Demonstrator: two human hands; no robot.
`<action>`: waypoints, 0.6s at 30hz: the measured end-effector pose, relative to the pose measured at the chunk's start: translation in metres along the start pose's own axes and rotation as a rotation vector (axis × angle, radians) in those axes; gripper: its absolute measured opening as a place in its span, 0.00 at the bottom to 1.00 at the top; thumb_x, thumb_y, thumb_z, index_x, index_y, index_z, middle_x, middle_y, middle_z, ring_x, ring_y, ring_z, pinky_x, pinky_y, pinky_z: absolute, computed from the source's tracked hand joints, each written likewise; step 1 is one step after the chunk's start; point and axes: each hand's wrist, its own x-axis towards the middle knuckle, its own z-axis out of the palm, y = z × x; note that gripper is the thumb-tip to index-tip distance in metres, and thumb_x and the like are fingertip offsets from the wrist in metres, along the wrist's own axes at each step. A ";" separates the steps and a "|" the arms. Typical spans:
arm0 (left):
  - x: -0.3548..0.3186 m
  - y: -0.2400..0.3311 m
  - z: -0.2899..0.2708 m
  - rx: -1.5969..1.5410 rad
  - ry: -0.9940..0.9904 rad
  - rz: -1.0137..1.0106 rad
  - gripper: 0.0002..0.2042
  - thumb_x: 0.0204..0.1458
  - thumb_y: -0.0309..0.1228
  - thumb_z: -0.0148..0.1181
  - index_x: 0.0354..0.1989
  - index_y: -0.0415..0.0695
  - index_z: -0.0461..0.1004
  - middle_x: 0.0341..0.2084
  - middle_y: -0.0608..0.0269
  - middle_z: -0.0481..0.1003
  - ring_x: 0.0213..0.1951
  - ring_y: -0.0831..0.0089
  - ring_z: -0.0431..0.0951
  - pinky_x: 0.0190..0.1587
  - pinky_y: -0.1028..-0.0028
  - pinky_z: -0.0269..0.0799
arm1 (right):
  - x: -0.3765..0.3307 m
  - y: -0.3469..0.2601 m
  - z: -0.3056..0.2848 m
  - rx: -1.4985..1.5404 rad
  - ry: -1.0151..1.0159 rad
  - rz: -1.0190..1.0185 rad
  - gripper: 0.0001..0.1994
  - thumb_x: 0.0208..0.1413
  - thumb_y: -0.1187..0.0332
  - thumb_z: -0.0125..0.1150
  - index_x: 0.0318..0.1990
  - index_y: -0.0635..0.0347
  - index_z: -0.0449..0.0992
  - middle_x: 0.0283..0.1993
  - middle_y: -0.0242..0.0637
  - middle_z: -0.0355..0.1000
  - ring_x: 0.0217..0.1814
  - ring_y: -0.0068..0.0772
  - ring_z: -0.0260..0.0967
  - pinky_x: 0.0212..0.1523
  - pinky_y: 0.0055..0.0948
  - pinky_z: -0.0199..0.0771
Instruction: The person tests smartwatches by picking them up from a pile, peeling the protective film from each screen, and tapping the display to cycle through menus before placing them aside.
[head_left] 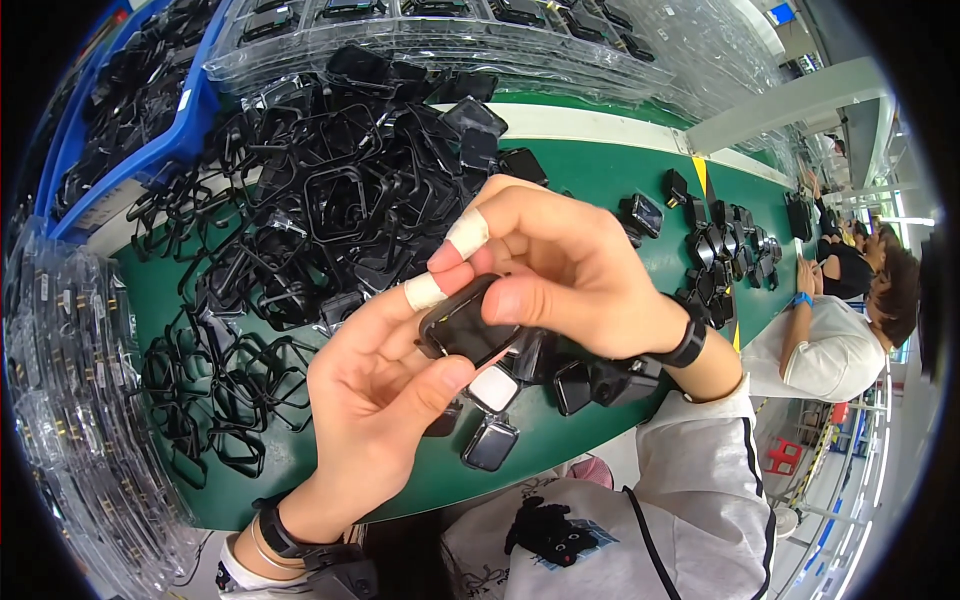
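1. The left hand and the right hand meet over the near middle of the green tabletop, and both grip one small black square case with a glossy face.
2. The left fingers pinch the case from below and the left side: the thumb presses on its near edge, and a taped fingertip rests at its far left corner.
3. The right fingers close over the case from above, thumb on its right end, with a taped fingertip bent just above it.
4. Directly beneath the hands, a few similar square cases lie on the tabletop, some face up.
5. To the far left a tangled heap of black square frames covers the tabletop, spilling toward the near left.
6. Clear plastic trays run along the far edge, and a blue bin sits at far left.
7. At the right, another person in a white shirt works at the same tabletop.
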 end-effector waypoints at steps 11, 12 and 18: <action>0.003 0.005 -0.004 0.044 0.111 0.090 0.18 0.54 0.16 0.48 0.54 0.32 0.60 0.48 0.49 0.67 0.51 0.62 0.70 0.54 0.57 0.69 | 0.051 0.040 -0.050 -1.024 0.107 0.023 0.16 0.43 0.79 0.62 0.43 0.65 0.71 0.40 0.42 0.70 0.39 0.34 0.70 0.38 0.26 0.72; 0.004 0.005 -0.005 0.046 0.114 0.091 0.18 0.54 0.16 0.48 0.54 0.32 0.60 0.48 0.49 0.67 0.51 0.62 0.70 0.54 0.57 0.69 | 0.054 0.037 -0.049 -0.936 0.074 0.126 0.16 0.44 0.80 0.62 0.43 0.65 0.70 0.41 0.39 0.70 0.41 0.31 0.70 0.40 0.26 0.72; 0.005 0.007 -0.003 0.065 0.107 0.075 0.17 0.55 0.17 0.48 0.54 0.32 0.60 0.48 0.50 0.67 0.50 0.64 0.71 0.54 0.57 0.69 | 0.034 0.010 -0.033 -0.413 0.260 -0.110 0.17 0.45 0.87 0.54 0.44 0.61 0.67 0.42 0.32 0.67 0.39 0.20 0.70 0.44 0.24 0.74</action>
